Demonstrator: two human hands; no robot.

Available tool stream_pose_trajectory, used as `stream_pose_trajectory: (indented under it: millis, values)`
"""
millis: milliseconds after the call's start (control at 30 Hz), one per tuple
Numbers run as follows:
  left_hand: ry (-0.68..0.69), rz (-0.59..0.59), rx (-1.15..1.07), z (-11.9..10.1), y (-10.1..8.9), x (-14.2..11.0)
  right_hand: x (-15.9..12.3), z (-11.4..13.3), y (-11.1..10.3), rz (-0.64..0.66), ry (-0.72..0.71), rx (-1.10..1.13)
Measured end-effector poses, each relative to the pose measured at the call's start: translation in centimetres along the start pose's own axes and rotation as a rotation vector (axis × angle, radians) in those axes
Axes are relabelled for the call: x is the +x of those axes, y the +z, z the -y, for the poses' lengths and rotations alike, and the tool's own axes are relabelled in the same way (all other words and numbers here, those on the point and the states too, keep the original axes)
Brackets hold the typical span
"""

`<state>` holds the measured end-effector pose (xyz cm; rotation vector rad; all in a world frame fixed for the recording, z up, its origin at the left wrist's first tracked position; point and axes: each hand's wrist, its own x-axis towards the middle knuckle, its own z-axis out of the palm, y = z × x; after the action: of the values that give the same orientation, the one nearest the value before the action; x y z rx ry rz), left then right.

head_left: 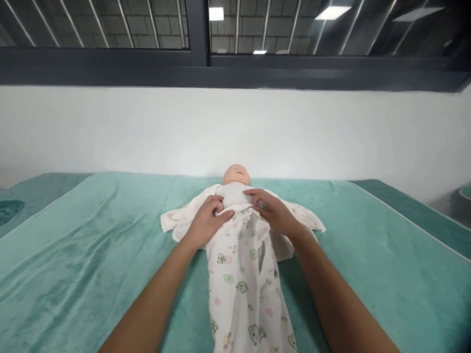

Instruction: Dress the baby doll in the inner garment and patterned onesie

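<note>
A baby doll (236,175) lies on its back on a teal blanket (91,245), head toward the wall. A white swaddle cloth (243,279) printed with small animals covers it from the chest down and spreads out at both sides. My left hand (206,223) rests on the cloth at the doll's left chest, fingers curled and pinching the folded top edge. My right hand (274,211) lies on the other side of the chest, fingers bent and pressing on the same edge. Both forearms reach in from the bottom of the view.
The teal blanket covers a wide padded surface that ends at a white wall (235,132) behind the doll. A dark window frame (206,68) runs above the wall. Darker teal surface (423,211) shows at the right and left edges.
</note>
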<state>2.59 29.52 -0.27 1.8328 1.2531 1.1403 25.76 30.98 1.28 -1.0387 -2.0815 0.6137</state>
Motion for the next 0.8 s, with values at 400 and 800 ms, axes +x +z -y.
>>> stream_pose_trajectory:
  millis: [400,800]
  values:
    - [-0.169,-0.305,-0.039,3.3,-0.1,1.2,7.8,-0.3,3.5,-0.133,0.220,-0.442]
    - [-0.225,-0.152,-0.001,3.1,-1.0,0.4,0.3,-3.2,2.0,-0.395,0.459,0.004]
